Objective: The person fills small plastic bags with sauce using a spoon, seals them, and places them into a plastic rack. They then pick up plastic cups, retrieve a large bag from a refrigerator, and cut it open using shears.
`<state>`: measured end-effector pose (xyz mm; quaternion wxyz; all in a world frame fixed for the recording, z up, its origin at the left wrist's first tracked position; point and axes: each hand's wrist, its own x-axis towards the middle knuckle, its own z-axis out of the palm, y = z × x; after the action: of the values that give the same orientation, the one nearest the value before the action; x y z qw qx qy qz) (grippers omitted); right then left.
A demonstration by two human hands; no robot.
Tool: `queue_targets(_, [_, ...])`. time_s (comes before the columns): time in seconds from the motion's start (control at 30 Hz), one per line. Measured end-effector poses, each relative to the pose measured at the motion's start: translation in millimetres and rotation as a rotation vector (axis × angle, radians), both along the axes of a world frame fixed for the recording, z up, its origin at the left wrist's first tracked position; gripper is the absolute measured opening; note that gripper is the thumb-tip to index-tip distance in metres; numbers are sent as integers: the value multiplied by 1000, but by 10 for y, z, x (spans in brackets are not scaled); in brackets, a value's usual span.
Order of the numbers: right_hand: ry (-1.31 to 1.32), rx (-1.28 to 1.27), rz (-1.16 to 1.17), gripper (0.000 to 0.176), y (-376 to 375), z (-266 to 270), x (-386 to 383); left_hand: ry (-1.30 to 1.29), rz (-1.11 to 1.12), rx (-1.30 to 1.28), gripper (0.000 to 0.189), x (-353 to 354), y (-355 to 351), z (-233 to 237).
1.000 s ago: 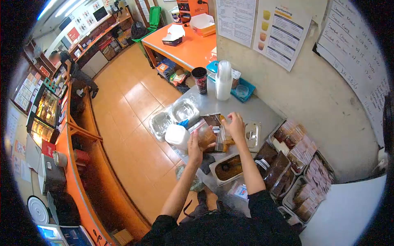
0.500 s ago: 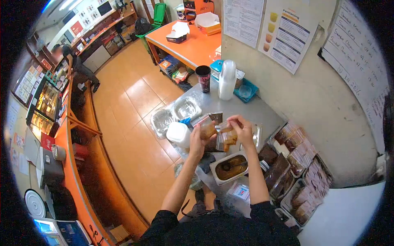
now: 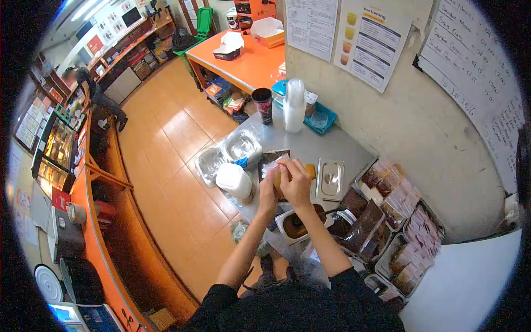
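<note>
Compared with half a second earlier, both hands are pressing closer together over the counter. The left hand (image 3: 267, 195) and right hand (image 3: 296, 181) are both gripping a clear pouch (image 3: 278, 172) of brown filling, the right hand's fingers pinching its upper edge. The pouch is hanging just above the steel counter (image 3: 310, 146), between a white tub (image 3: 234, 180) and a flat steel lid (image 3: 330, 180). A steel pan (image 3: 281, 226) of brown sauce is sitting just below the wrists.
</note>
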<state>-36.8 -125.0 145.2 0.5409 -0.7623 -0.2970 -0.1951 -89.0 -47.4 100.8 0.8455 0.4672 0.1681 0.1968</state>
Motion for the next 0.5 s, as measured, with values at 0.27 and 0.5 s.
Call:
queue_targets(0.27, [306, -194, -191, 18, -267, -421, 655, 39, -27, -109, 45, -44, 282, -2])
queue_targets(0.5, [517, -968, -260, 47, -145, -1437, 1060, -44, -68, -122, 47, 66, 415, -129])
